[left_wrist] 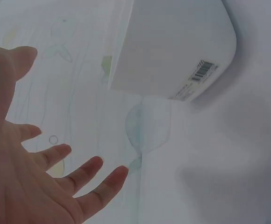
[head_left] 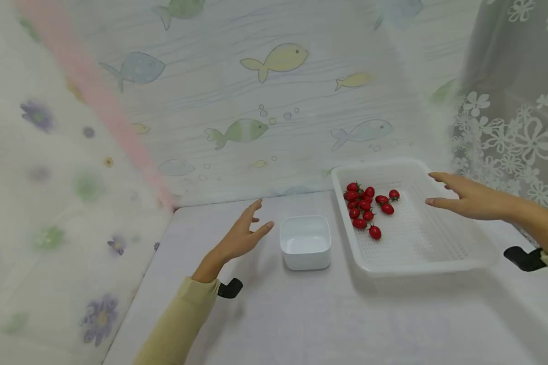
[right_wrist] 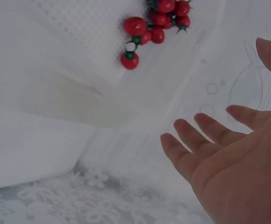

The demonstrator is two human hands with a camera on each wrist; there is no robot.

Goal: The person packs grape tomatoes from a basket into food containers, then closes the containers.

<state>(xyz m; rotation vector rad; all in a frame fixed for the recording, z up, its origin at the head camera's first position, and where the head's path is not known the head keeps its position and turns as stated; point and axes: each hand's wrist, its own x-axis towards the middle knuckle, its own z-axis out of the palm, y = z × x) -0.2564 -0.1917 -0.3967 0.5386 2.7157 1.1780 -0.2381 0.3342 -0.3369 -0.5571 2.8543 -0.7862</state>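
In the head view my left hand (head_left: pixel 238 237) hovers left of a small white square container (head_left: pixel 307 259), fingers spread and holding nothing. The left wrist view shows that container's side (left_wrist: pixel 177 46) with a barcode label, apart from the loosely spread fingers (left_wrist: pixel 103 189). My right hand (head_left: pixel 472 197) hangs over the right side of a white perforated basket (head_left: pixel 420 271), relaxed and with nothing in it. Red cherry tomatoes (head_left: pixel 364 205) with green stems lie along the basket's left side; in the right wrist view a few tomatoes (right_wrist: pixel 135 26) show beyond the fingertips.
A white-covered table (head_left: pixel 274 319) carries both containers. Behind it hangs a curtain (head_left: pixel 274 101) printed with fish, and a flower-patterned sheet (head_left: pixel 64 203) runs down the left side. Sheer lace with white flowers (head_left: pixel 529 142) hangs at the right, close to the basket.
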